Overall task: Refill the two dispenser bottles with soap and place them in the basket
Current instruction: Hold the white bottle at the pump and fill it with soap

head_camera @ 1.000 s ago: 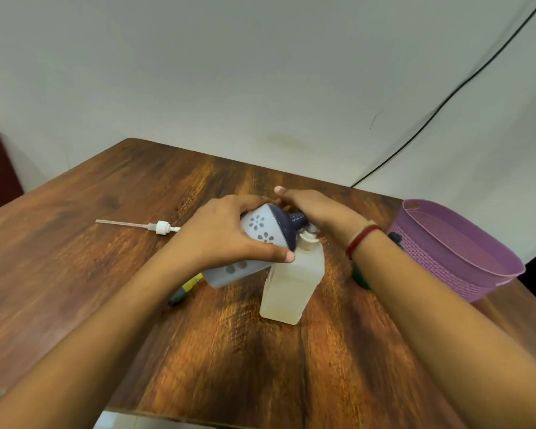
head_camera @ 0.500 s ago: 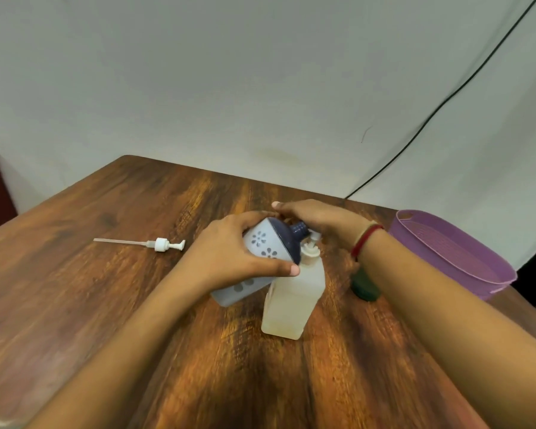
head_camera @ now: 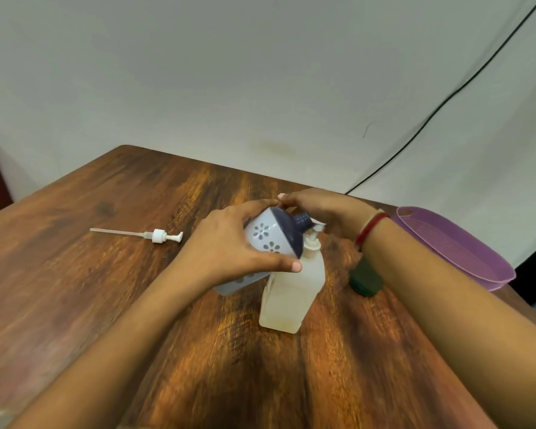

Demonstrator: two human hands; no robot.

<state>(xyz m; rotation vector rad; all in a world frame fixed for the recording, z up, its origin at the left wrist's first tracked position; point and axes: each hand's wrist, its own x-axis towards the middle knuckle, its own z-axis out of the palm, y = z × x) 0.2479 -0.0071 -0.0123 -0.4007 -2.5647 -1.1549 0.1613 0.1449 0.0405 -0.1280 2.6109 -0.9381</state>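
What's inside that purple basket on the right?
Of the purple basket only the textured inner wall shows, with no bottle in view there. Its floor is hidden behind the near rim. The clear bottle stands outside, on the table.

My left hand covers much of the flowered bottle. My right hand hides whatever its fingers meet beyond the spout. Beneath my right wrist a dark green thing is blurred and half hidden; I cannot identify it.

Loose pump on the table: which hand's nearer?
Left. The left hand grips the flowered bottle just right of the pump; the right hand sits beyond that bottle, farther right.
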